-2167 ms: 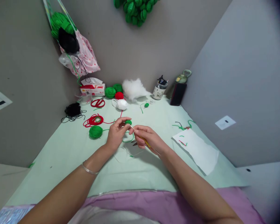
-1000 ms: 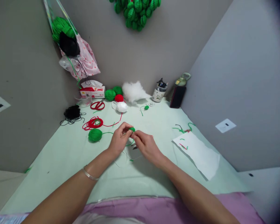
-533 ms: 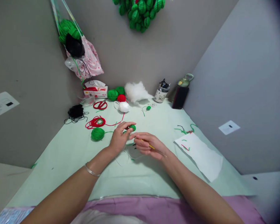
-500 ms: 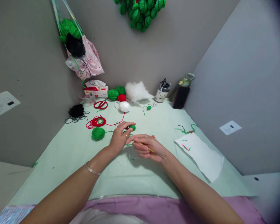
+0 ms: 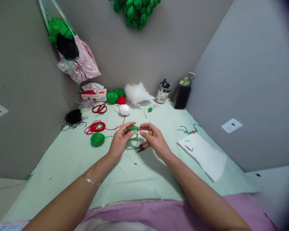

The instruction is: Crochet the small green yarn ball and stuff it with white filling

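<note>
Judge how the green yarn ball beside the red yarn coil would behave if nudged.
The green yarn ball would probably roll, being round on a flat table. Its wound yarn looks soft, so it may squash slightly. The strand running toward the left hand might unwind.

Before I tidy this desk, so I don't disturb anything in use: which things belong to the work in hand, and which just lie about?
In use: small green piece, in the left hand; yellow-handled tool, in the right hand; probably green yarn ball, its strand leading toward the left hand.
Seemingly lying about: tissue box; black yarn; white paper; bottle.
</note>
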{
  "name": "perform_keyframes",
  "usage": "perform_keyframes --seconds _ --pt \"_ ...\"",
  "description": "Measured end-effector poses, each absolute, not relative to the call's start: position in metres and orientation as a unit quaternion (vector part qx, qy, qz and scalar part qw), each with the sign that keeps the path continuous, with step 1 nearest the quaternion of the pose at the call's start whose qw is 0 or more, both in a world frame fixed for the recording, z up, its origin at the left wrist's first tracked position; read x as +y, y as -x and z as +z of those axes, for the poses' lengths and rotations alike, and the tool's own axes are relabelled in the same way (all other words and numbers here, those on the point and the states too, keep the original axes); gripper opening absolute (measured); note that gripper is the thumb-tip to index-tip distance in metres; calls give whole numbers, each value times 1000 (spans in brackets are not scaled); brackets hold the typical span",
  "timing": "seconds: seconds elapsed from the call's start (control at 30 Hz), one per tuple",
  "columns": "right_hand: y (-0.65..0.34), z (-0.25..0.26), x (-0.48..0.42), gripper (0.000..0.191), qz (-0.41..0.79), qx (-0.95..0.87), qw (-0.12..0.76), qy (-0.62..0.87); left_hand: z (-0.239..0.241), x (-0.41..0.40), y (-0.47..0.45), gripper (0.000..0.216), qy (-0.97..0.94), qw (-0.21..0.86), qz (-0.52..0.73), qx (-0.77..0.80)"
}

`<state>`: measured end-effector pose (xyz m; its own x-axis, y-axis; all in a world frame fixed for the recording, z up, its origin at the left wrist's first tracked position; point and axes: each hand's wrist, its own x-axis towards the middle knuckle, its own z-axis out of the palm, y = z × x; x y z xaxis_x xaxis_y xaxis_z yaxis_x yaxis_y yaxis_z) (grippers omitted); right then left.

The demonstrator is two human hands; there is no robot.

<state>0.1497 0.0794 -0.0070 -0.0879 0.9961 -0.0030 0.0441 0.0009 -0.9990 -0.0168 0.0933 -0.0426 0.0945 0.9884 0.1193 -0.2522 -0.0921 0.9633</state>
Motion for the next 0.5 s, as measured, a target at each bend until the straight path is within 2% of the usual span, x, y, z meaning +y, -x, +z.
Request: perform_keyframes --seconds 0.07,0.2,0.37,0.5 --pt "-147 -8 79 39 540 -543 429 478 -42 92 16 31 -493 558 552 376" --pt "-147 -11 81 33 567 -552 383 477 -45 92 14 27 -491 555 556 377" --pt "-149 -15 86 37 514 -575 394 499 -44 89 12 22 -506 564 541 365" --pt "-150 -18 87 35 452 -601 411 516 -39 86 13 28 -522 574 515 364"
